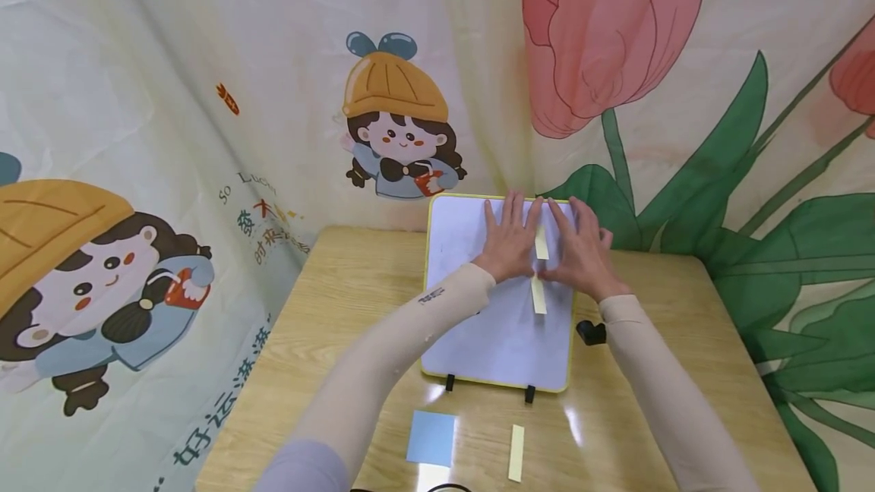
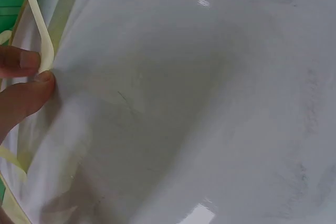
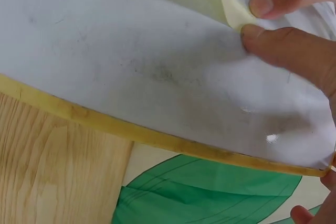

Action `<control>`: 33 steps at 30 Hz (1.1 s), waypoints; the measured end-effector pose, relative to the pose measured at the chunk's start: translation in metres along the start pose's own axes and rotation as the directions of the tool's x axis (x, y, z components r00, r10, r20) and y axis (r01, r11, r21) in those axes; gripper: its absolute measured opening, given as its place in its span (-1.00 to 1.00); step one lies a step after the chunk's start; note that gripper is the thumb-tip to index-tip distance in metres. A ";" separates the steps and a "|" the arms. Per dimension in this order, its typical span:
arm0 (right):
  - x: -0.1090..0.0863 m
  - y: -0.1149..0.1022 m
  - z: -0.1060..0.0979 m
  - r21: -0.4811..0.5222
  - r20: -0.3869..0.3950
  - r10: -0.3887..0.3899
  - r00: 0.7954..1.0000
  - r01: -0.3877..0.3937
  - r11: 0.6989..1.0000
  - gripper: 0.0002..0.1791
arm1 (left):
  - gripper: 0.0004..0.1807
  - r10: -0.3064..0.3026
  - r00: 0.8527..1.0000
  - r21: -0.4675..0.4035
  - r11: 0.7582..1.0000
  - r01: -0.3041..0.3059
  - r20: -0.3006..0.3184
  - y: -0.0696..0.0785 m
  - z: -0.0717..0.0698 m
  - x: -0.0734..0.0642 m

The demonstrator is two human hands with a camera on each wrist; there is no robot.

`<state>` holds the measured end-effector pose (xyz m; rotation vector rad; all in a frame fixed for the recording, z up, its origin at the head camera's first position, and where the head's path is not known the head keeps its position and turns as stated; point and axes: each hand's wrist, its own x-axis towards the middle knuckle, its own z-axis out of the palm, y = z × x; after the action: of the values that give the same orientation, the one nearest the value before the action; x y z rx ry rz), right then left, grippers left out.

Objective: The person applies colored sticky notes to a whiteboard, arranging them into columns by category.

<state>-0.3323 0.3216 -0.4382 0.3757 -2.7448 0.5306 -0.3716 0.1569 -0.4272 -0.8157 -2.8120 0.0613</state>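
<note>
A whiteboard (image 1: 472, 340) with a yellow rim leans upright on two black feet. Two pale yellow paper strips stand one above the other on its right half: an upper strip (image 1: 541, 242) between the hands and a lower strip (image 1: 538, 296). My left hand (image 1: 509, 245) lies spread on the board, fingertips at its top edge. Opposite it, my right hand (image 1: 585, 257) spreads over the right side. Their thumbs meet at the lower strip's upper end and press there. In the wrist views the strip (image 2: 39, 19) curves away from the board's surface beyond the thumb tips (image 3: 260, 35).
A square blue sticky note (image 1: 431, 438) and another yellow strip (image 1: 516, 453) lie on the wooden table (image 1: 342, 302) before the board. Beside its right edge is a black heart-shaped object (image 1: 591, 332). A printed cloth (image 1: 287, 97) hangs behind and at the sides.
</note>
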 end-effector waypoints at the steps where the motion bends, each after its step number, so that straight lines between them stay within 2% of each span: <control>1: -0.001 0.001 0.000 0.002 0.001 -0.001 1.000 0.001 1.000 0.47 | 0.51 0.000 1.000 -0.005 1.000 0.000 -0.006 -0.001 0.001 0.000; 5: -0.001 0.003 -0.001 -0.003 0.008 -0.006 1.000 0.006 1.000 0.50 | 0.51 0.012 1.000 -0.001 1.000 -0.012 -0.029 -0.005 0.004 0.001; 10: 0.001 0.002 -0.003 -0.002 0.023 0.006 1.000 -0.006 1.000 0.51 | 0.50 0.045 0.999 0.020 0.999 -0.045 -0.012 -0.009 0.002 0.001; 17: 0.002 -0.002 0.000 -0.016 0.019 0.018 1.000 -0.017 1.000 0.48 | 0.54 0.050 0.999 0.063 0.997 -0.049 -0.012 -0.008 0.003 0.001; 33: 0.003 -0.003 0.002 -0.011 0.028 0.029 0.999 -0.029 1.000 0.48 | 0.54 0.031 0.999 0.003 1.000 -0.031 -0.027 -0.005 0.006 0.001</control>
<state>-0.3350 0.3179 -0.4378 0.3435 -2.7827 0.5214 -0.3761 0.1533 -0.4327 -0.8526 -2.7737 0.0583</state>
